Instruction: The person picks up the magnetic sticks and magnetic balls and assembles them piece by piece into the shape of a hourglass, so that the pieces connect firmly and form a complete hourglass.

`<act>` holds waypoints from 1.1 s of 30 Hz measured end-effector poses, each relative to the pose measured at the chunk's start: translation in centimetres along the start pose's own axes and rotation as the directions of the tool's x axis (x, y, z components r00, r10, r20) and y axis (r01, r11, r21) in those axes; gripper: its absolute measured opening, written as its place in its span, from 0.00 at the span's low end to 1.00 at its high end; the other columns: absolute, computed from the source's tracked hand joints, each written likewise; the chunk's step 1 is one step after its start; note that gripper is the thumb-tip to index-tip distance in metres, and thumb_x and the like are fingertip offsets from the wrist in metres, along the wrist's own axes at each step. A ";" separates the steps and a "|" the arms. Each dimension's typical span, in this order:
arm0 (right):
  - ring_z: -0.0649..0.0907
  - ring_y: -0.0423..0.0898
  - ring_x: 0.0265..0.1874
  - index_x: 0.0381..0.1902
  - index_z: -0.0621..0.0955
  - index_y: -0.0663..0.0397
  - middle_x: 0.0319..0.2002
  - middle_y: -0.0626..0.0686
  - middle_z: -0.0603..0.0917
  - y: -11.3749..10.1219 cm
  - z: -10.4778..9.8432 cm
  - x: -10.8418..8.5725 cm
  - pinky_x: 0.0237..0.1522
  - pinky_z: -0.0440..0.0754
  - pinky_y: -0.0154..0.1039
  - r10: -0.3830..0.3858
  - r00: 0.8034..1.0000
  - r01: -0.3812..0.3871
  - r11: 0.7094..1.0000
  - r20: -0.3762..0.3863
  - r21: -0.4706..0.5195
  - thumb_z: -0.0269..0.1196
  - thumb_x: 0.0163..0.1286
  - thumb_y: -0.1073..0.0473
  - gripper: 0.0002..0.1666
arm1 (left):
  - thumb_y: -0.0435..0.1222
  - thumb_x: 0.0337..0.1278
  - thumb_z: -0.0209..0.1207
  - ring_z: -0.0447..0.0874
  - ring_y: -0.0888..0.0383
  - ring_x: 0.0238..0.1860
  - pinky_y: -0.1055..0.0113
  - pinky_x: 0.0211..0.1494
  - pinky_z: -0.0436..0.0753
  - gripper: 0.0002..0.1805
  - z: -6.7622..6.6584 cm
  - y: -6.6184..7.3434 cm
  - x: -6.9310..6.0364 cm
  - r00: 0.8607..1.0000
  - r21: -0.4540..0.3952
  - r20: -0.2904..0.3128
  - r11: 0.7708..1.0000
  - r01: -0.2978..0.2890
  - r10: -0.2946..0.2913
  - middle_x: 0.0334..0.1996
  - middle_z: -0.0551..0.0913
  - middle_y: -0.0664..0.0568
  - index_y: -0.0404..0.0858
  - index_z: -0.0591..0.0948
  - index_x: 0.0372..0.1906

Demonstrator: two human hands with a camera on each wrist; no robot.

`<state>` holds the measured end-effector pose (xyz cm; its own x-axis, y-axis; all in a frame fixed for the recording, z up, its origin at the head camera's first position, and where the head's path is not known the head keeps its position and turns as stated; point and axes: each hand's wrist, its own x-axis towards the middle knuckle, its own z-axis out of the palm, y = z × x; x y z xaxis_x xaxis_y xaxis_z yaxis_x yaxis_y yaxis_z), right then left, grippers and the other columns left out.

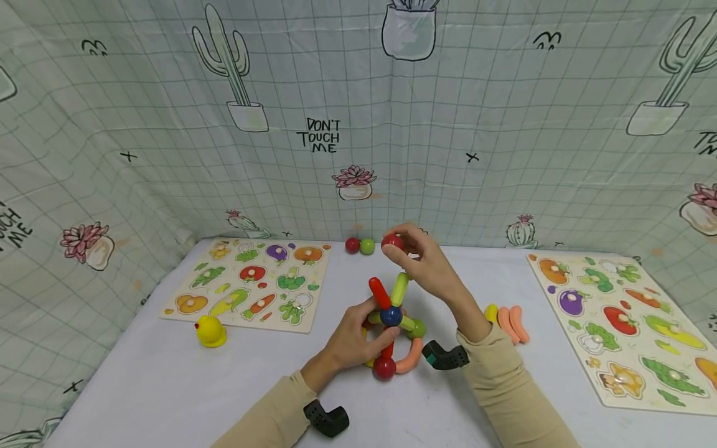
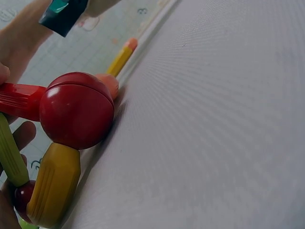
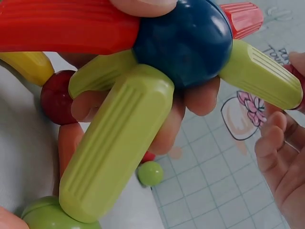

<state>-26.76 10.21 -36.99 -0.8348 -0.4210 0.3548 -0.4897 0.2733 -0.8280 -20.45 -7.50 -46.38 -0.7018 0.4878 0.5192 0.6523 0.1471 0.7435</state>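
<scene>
A structure of coloured rods and balls stands on the table, with a blue ball (image 1: pixel 391 316) at its upper centre. The left hand (image 1: pixel 353 336) grips it around that ball. From the blue ball a red rod (image 1: pixel 379 293) and a green rod (image 1: pixel 399 289) point upward. The right hand (image 1: pixel 428 264) pinches a red ball (image 1: pixel 393 242) above the green rod; in the right wrist view that ball is at the end of the green rod (image 3: pixel 267 76). Lower down are a red ball (image 2: pixel 76 109), a yellow rod (image 2: pixel 55 183) and a green ball (image 3: pixel 57 214).
A loose red ball (image 1: pixel 352 245) and green ball (image 1: pixel 367 246) lie at the back. A yellow duck (image 1: pixel 211 331) sits beside the left vegetable board (image 1: pixel 308 320). Curved orange pieces (image 1: pixel 506 324) and a yellow one (image 1: pixel 492 313) lie right, near another board (image 1: pixel 594 367).
</scene>
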 end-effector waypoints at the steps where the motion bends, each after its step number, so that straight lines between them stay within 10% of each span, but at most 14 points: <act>1: 0.81 0.49 0.42 0.53 0.74 0.50 0.45 0.53 0.81 0.1 0.0 0.0 0.38 0.79 0.39 -0.005 1.000 0.005 1.000 0.008 0.003 0.58 0.69 0.56 0.16 | 0.35 0.59 0.59 0.82 0.60 0.47 0.67 0.53 0.80 0.18 0.0 0.0 0.0 1.000 -0.001 0.000 1.000 0.006 -0.006 0.46 0.84 0.48 0.39 0.73 0.54; 20: 0.81 0.42 0.43 0.54 0.73 0.45 0.44 0.48 0.81 -1.6 0.7 -0.2 0.48 0.78 0.42 -0.053 0.982 0.052 0.999 0.180 0.013 0.60 0.67 0.54 0.18 | 0.37 0.59 0.58 0.77 0.64 0.38 0.70 0.40 0.80 0.16 -0.2 0.0 0.0 0.999 0.025 -0.019 0.999 0.027 -0.026 0.43 0.84 0.50 0.41 0.73 0.52; 33: 0.80 0.40 0.42 0.54 0.75 0.43 0.42 0.44 0.82 -2.3 1.1 -0.6 0.41 0.78 0.37 -0.087 0.962 0.105 0.993 0.260 -0.059 0.62 0.66 0.56 0.19 | 0.35 0.58 0.58 0.81 0.61 0.44 0.68 0.49 0.81 0.18 -0.1 0.1 0.0 1.000 -0.004 -0.005 1.000 -0.009 0.009 0.45 0.84 0.47 0.38 0.72 0.53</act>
<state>-24.82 8.87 -35.76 -0.6950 -0.6535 0.2999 -0.5890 0.2781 -0.7588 -20.43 -7.55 -46.31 -0.6970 0.4851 0.5280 0.6577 0.1393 0.7403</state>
